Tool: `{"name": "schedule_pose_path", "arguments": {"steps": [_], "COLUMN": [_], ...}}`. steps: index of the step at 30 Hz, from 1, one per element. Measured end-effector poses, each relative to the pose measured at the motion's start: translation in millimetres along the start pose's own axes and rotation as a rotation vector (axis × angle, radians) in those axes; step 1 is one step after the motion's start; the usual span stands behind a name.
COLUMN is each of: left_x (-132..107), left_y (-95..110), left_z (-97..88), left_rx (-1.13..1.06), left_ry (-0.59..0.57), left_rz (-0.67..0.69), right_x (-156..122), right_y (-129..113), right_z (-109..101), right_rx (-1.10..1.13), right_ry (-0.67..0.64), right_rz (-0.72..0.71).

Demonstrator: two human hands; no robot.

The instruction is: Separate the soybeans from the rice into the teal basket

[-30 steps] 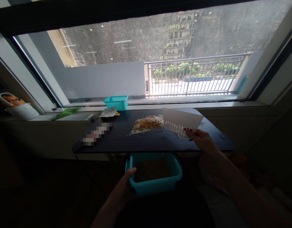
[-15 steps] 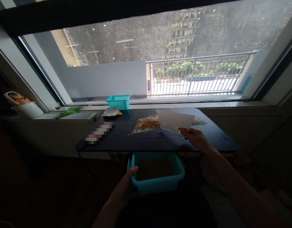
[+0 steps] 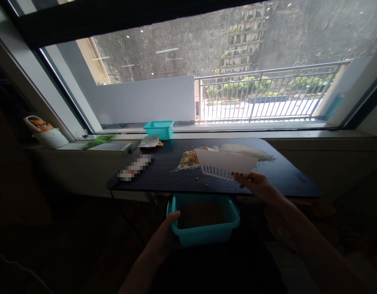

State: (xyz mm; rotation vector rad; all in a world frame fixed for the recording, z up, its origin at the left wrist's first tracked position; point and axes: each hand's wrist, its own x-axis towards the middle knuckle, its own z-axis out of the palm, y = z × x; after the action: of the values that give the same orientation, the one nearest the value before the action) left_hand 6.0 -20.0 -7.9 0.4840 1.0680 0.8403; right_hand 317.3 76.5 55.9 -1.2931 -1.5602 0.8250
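Observation:
My right hand [image 3: 255, 183] pinches the lower right edge of a white slotted scraper [image 3: 226, 161], a flat sheet with a row of slots along its near edge. It is held tilted over the table, partly covering a pile of yellow-brown beans [image 3: 190, 158] mixed with white grains. Behind the scraper, more white grains [image 3: 252, 151] spread to the right. My left hand [image 3: 166, 230] grips the left rim of a turquoise tub [image 3: 206, 237], thumb over the edge and its other fingers hidden. Brown beans [image 3: 202, 214] cover the tub's bottom, in shadow just below the table edge.
The dark table [image 3: 163, 179] stands against the window sill. A smaller turquoise bin [image 3: 160, 130], a crumpled pale packet [image 3: 149, 141] and a blurred-out object [image 3: 135, 167] are at its left. A few loose beans [image 3: 197, 179] lie near the front edge.
The scraper in my right hand has moved left and nearer over the table, so more white grains show behind it. My left hand keeps its grip on the tub. The view has shifted slightly.

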Motion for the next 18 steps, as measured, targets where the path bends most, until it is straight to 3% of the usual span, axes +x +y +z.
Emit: {"name": "schedule_pose_path", "arguments": {"steps": [9,15,18], "left_x": [5,2,2], "left_y": [3,11,14], "left_z": [-19.8,-13.9,-11.9], "left_rx": [0.014,0.006,0.008], "left_ry": [0.063,0.040,-0.003], "left_rz": [0.011,-0.017,-0.018], "right_x": [10,-7,0], "right_y": [-6,-12,-13], "right_z": [52,43,43], "right_rx": [0.057,0.031,0.060], "right_ry": [-0.123,-0.246,-0.228], "right_rz": [-0.099,-0.069,-0.076]}}
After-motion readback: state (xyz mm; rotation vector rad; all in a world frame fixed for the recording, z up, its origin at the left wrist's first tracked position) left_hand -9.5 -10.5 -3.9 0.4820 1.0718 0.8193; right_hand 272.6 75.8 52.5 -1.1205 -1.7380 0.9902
